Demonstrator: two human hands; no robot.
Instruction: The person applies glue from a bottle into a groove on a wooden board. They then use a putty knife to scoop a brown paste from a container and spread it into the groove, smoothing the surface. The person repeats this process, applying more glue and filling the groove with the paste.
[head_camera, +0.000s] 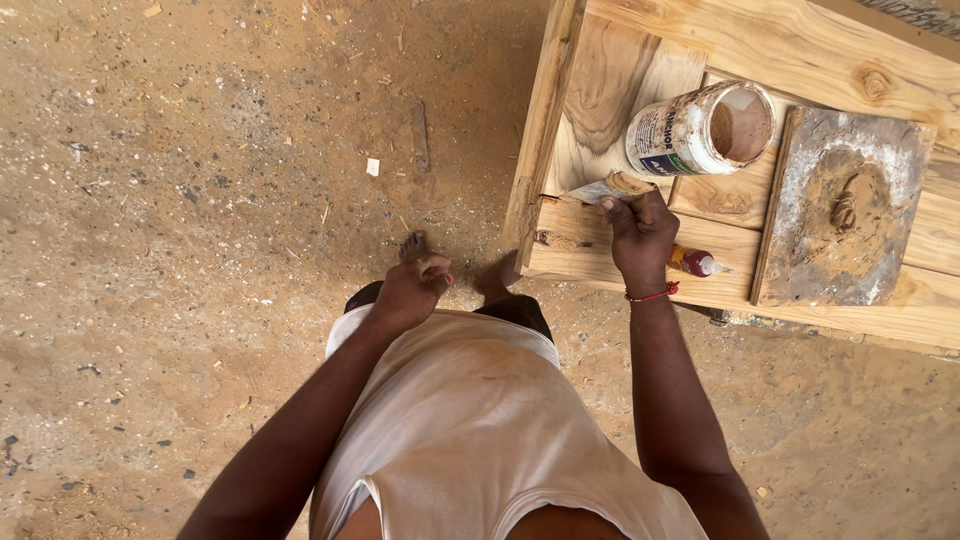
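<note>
My right hand (640, 232) grips a putty knife (598, 189) whose flat blade lies against a joint near the left edge of a pale wooden panel (610, 85). My left hand (415, 288) hangs in front of my body over the sandy floor, fingers curled in with nothing visible in them. A dirty white jar (700, 130) lies on its side on the panel just beyond the knife, brown filler inside. A small red-and-white bottle (692, 263) lies by my right wrist.
A grey board (845, 210) with a mound of brown paste rests on the panel's right part. The sandy floor (200, 200) is strewn with wood chips and pebbles. My bare feet (412, 246) stand against the panel's near edge.
</note>
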